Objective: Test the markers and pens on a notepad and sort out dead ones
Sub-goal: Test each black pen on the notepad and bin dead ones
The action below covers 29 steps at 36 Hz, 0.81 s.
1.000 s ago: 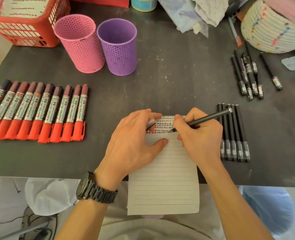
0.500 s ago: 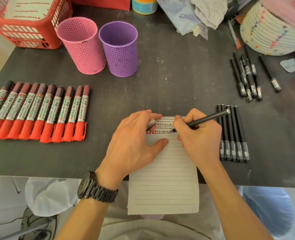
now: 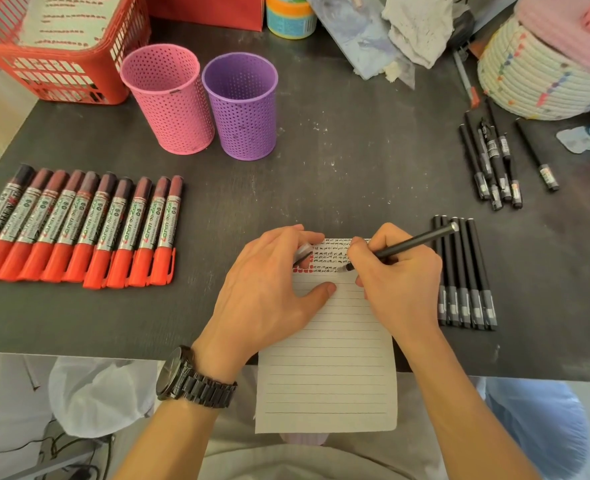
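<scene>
Right hand (image 3: 397, 282) pinches slim black pen (image 3: 414, 242), tip on lined white notepad (image 3: 324, 358) mid-frame. Left hand (image 3: 265, 292) pins pad, fingers curled over grey cap (image 3: 302, 252). Capped black pens (image 3: 463, 271) just right; red markers (image 3: 79, 230) left.

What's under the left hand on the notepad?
The white lined paper notepad, which the left hand presses flat. A grey pen cap pokes out between its fingers, beside red test marks. The pad's top-left corner is covered.
</scene>
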Available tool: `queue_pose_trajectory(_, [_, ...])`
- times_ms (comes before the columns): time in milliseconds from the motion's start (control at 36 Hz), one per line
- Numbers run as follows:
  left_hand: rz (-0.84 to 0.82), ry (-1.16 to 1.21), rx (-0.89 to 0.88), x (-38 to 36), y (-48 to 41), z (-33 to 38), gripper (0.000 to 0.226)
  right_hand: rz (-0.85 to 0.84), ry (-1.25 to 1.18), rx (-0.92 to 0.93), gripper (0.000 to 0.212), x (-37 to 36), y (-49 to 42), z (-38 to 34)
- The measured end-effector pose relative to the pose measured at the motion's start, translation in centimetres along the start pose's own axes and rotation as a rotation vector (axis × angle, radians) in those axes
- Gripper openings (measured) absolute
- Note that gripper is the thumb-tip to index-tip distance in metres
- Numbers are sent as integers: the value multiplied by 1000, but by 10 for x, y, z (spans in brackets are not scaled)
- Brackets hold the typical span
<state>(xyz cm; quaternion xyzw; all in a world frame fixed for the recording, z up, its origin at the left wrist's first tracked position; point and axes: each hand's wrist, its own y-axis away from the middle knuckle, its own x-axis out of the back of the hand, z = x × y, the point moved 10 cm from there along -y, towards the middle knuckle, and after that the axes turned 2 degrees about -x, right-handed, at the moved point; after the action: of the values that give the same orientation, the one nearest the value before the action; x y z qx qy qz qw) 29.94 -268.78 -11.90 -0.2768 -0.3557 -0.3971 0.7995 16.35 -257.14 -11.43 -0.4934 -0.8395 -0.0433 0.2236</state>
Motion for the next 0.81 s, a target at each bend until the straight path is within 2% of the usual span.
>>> queue_pose_trajectory(444, [-14,-5,4,-3,0,-2,59,20,-41,-35,34,4,0,0])
queue_pose_trajectory(583, [40,-18,-45,1,0,3,35,85,-259,-83,37,14,2,0])
queue_pose_trajectory(667, [81,-12,-74,6,1,9,37,97,-285,-68,32,19,3,-5])
queue_pose_trajectory(806, [201,122,-16,25,9,3,25,33,-399,-152,24,22,15,-8])
